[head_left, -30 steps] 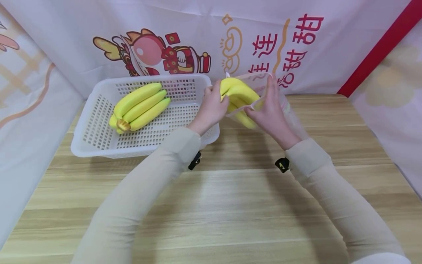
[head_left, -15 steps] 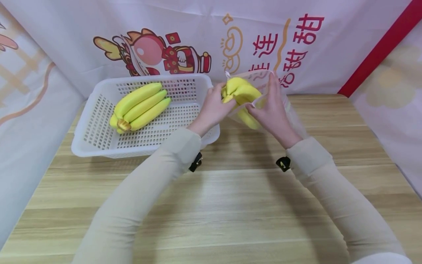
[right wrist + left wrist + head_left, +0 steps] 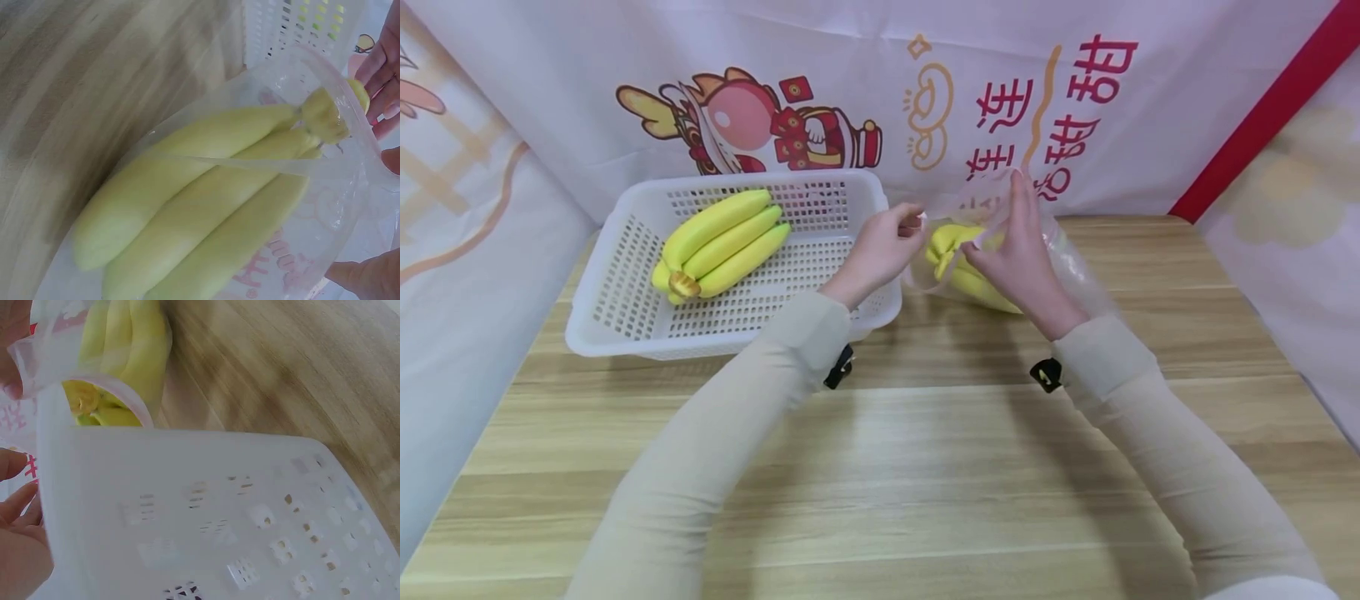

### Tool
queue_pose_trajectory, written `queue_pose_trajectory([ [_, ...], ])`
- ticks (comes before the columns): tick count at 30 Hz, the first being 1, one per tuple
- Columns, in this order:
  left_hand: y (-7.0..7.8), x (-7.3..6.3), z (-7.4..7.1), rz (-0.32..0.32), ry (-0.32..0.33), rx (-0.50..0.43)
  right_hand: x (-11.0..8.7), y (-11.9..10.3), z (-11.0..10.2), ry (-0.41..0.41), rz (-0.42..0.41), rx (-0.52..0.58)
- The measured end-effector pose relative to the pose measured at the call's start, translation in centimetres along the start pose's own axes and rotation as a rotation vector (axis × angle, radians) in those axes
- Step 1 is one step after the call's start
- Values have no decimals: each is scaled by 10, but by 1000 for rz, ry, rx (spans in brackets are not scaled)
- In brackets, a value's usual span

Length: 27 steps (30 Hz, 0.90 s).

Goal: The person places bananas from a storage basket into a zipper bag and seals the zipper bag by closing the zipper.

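Note:
A bunch of yellow bananas (image 3: 973, 279) lies in a clear plastic bag (image 3: 1071, 258) on the table. Three bananas (image 3: 206, 181) show through the plastic, with their stem end toward the bag's mouth. My right hand (image 3: 1026, 258) is at the bag's mouth, its fingers straight and its thumb (image 3: 390, 159) spread away, keeping the rim stretched apart. My left hand (image 3: 883, 250) hovers beside the mouth, over the basket's right edge. Its fingers (image 3: 22, 503) are loosely bent with nothing between them.
A white perforated basket (image 3: 752, 333) stands on the left, with another banana bunch (image 3: 722, 242) inside. Its wall fills much of the left wrist view. A printed cloth (image 3: 850, 50) hangs behind the wooden table (image 3: 925, 483).
My left hand has let go of the banana bunch and drawn back slightly. The bunch has dropped lower and farther into the bag. My right hand has stayed at the rim.

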<state>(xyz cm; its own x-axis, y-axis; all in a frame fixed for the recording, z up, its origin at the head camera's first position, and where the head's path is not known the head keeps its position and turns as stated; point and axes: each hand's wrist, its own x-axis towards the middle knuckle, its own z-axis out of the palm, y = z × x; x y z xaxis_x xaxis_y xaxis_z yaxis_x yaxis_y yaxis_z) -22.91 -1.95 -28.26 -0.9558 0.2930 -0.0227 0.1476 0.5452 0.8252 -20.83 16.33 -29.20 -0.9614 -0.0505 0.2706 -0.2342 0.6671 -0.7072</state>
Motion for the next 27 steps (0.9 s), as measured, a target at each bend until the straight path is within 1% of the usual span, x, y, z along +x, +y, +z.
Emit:
queue_pose_trajectory([
  [5,-5,-1,-5,6,31,-2,1,2,1,6,-10,-21],
  [8,-9,-2,-13,-17,54,22,1,2,0,-2,9,-19],
  [12,-15,-3,-28,-77,82,66,2,2,-1,-12,35,-15],
  [16,-22,-7,-44,-129,113,114,1,0,-2,-9,37,-14],
  [22,-35,-17,-67,-179,159,195,1,-1,-3,-12,61,-31],
  [25,-45,-22,-78,-197,185,214,0,-2,-4,-18,72,-35],
  [27,-51,-24,-85,-223,203,242,0,-2,-4,-19,72,-34],
])
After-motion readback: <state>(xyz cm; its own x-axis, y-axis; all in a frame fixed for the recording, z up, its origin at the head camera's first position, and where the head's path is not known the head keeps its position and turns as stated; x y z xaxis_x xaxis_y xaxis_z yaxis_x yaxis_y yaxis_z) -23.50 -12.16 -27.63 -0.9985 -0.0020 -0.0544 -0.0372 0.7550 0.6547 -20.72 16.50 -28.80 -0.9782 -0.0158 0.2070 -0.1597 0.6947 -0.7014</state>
